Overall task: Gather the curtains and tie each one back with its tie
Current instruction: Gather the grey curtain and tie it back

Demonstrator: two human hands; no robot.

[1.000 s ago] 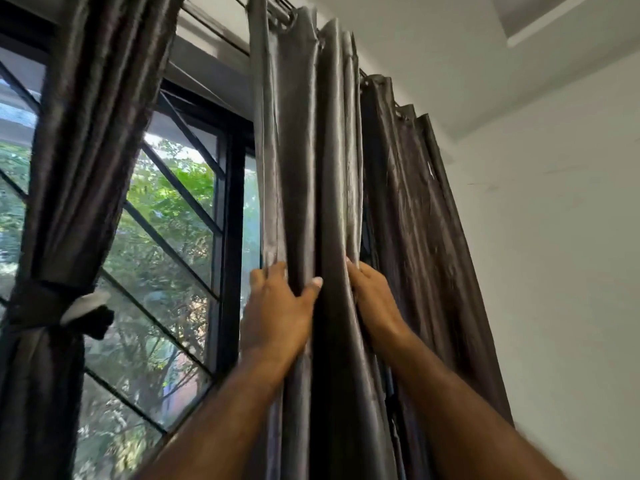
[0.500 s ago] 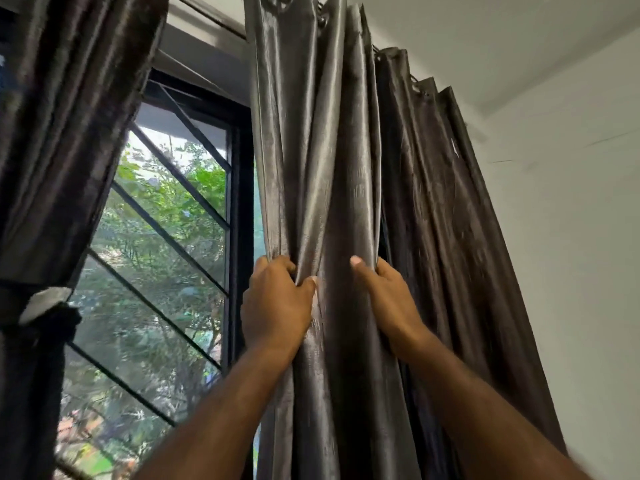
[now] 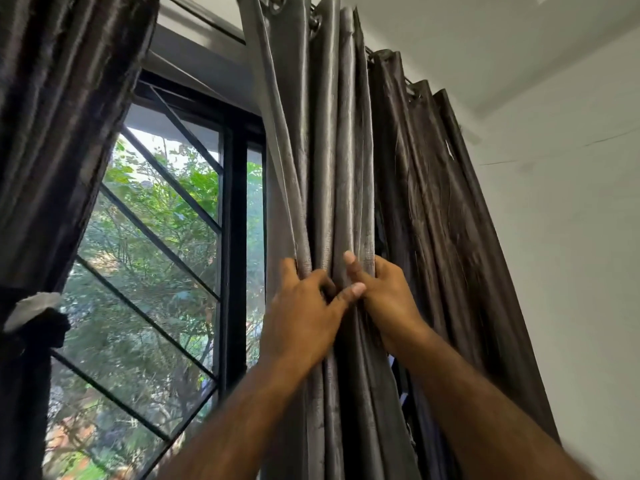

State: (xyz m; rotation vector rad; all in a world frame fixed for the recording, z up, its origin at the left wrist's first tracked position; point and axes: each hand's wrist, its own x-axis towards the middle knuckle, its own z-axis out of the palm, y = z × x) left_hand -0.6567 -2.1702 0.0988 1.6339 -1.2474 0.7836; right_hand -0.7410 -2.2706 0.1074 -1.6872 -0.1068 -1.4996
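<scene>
"Progress on the curtains?"

"About half, I'd judge. The left curtain (image 3: 62,116) hangs bunched at the left edge of the window (image 3: 239,237), cinched by its dark tie (image 3: 38,327), which has a pale patch on it. That one looks done."

"And the other?"

"The grey curtain (image 3: 325,150) hangs from the rod at the right of the window. Its folds are drawn close, but no tie is round it, and I can't see one anywhere."

"Where are the hands?"

"Both are raised on it. The left grip (image 3: 304,317) is curled round the window-side folds, thumb stretched across the front. The right grip (image 3: 384,299) pinches the neighbouring folds, fingers tucked behind the cloth and thumb lying up the front. The two touch."

"What's left, then?"

"Pull in the darker folds (image 3: 433,202) nearer the wall (image 3: 571,237), which lie outside the held bundle, then find the tie and wrap it round. Gathering looks well on. Tying is not yet begun."
</scene>
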